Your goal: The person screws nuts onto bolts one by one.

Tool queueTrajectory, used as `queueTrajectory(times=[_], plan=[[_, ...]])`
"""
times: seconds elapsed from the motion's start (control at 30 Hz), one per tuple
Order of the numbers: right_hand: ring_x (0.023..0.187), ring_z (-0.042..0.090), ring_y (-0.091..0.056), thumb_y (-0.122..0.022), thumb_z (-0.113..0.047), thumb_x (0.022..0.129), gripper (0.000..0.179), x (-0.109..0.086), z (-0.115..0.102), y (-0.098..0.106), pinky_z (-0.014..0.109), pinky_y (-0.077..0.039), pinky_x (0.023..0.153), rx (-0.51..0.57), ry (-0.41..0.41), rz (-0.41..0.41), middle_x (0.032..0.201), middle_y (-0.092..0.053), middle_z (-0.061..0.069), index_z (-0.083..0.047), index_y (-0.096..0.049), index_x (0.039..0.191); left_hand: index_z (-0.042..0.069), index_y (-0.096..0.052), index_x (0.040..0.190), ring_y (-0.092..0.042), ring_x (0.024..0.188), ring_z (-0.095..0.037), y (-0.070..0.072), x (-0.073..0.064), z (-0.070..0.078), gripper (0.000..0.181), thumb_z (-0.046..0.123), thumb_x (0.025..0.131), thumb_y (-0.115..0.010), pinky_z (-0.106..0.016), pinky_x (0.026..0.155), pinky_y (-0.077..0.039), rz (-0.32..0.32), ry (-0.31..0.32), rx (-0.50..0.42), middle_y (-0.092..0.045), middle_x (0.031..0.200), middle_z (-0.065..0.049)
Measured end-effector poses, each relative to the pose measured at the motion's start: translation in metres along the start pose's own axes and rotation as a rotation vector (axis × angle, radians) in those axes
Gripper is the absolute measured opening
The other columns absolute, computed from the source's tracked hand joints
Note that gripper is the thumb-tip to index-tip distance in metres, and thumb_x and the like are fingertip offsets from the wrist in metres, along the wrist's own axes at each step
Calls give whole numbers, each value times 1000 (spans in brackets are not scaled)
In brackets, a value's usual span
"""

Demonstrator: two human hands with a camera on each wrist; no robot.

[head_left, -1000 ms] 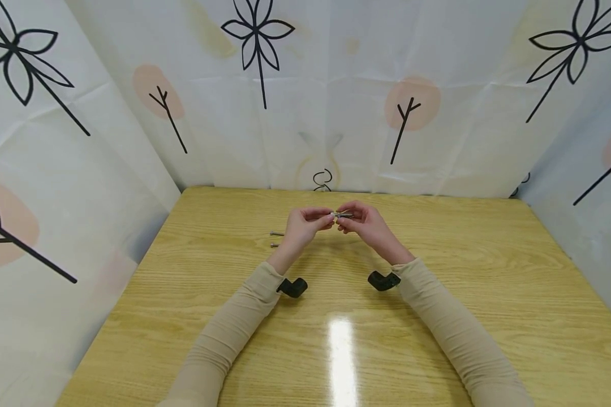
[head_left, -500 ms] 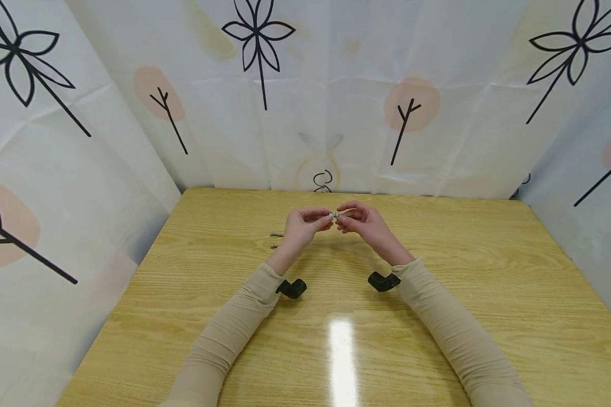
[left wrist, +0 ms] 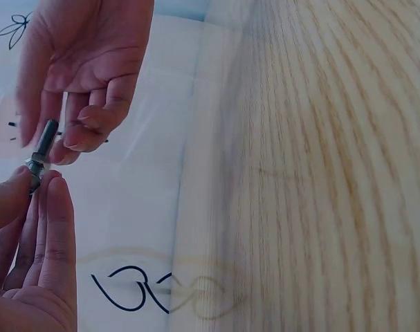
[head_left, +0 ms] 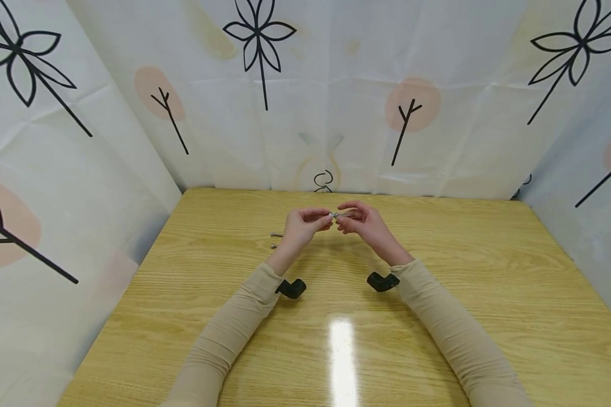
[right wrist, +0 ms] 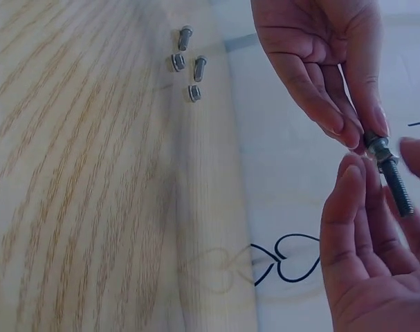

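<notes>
My left hand [head_left: 301,226] pinches the head of a metal bolt [right wrist: 400,190] between thumb and fingers, above the table near its far side. A nut [right wrist: 387,162] sits on the bolt close to the head, and the threaded shank sticks out towards my right hand [head_left: 362,223]. That right hand surrounds the shank with loosely bent fingers. In the right wrist view its thumb stands slightly off the nut, while a fingertip lies right beside it. The left wrist view shows the same bolt [left wrist: 48,138] from the other side, its free end between the right thumb and fingers.
On the wooden table [head_left: 438,316], left of the hands, lie two more bolts [right wrist: 185,38] and two nuts [right wrist: 178,63], partly hidden by the left wrist in the head view. Black camera mounts [head_left: 292,289] hang at both wrists. A patterned curtain [head_left: 346,113] borders the table.
The right fingers have shifted slightly around the bolt, and less of its shank shows in the head view. The left hand keeps its pinch in about the same place.
</notes>
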State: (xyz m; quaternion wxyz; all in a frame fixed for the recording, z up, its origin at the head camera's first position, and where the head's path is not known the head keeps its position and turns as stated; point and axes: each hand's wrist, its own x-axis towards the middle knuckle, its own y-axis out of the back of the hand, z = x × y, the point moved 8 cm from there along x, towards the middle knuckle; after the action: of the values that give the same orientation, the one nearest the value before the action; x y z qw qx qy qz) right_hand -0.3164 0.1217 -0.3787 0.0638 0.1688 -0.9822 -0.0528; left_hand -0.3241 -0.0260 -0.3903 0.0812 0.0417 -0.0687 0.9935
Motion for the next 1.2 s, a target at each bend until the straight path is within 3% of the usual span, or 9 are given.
queueTrajectory(times=[0.13,0.37,0.6,0.73,0.83,0.97,1.07,1.2], plan=[[95,37,-62,-63,-11,94,31,0,-1,0,55,-52,87,-14,34,-10,106,-64,19,4,-57,120,-9,-69,104,-70,82,-24,0,0,0,21,2,86,-71,-43,84,-58,-7,0,-2,-69,96,-24],[81,21,-65,-57,-23,99,38,2,2,0,42,-57,77,-57,-24,7,97,-63,24,11,-59,114,-9,-69,105,-70,80,-21,-2,-1,1,22,3,86,-72,-39,81,-59,-16,-7,2,-71,91,-16],[90,31,-64,-62,-9,94,30,0,-2,-1,55,-53,85,-3,35,-21,107,-64,24,5,-57,121,-8,-70,102,-70,78,-19,-2,-1,2,19,2,86,-71,-37,79,-60,-11,-11,-4,-71,91,-18],[84,26,-65,-61,-12,96,25,2,0,-1,52,-55,80,-42,27,-12,99,-65,22,5,-61,114,-8,-70,103,-70,79,-20,-2,-1,2,20,2,86,-71,-40,81,-59,-12,-9,-6,-71,91,-18],[81,23,-65,-56,-22,99,32,2,2,-1,44,-57,76,-60,-20,1,95,-65,21,7,-62,112,-7,-70,103,-70,80,-22,-1,-1,2,20,3,86,-72,-40,82,-59,-14,-8,-1,-71,92,-17],[87,28,-65,-55,-24,99,37,1,2,-2,42,-57,79,-30,-28,0,100,-64,23,7,-57,119,-7,-70,103,-70,79,-21,0,-1,1,19,2,86,-71,-40,81,-59,-11,-9,0,-71,91,-17],[90,31,-64,-59,-15,97,32,0,-1,-2,50,-55,83,-23,16,-6,103,-65,25,6,-55,121,-7,-70,103,-70,79,-20,0,-1,1,19,3,86,-71,-43,83,-58,-13,-11,0,-71,91,-17],[84,27,-65,-62,-12,95,24,0,-2,-1,54,-54,81,-56,42,3,99,-66,25,4,-61,112,-10,-69,105,-70,79,-21,-1,-1,0,23,3,86,-72,-42,82,-59,-23,-16,-1,-71,91,-16]])
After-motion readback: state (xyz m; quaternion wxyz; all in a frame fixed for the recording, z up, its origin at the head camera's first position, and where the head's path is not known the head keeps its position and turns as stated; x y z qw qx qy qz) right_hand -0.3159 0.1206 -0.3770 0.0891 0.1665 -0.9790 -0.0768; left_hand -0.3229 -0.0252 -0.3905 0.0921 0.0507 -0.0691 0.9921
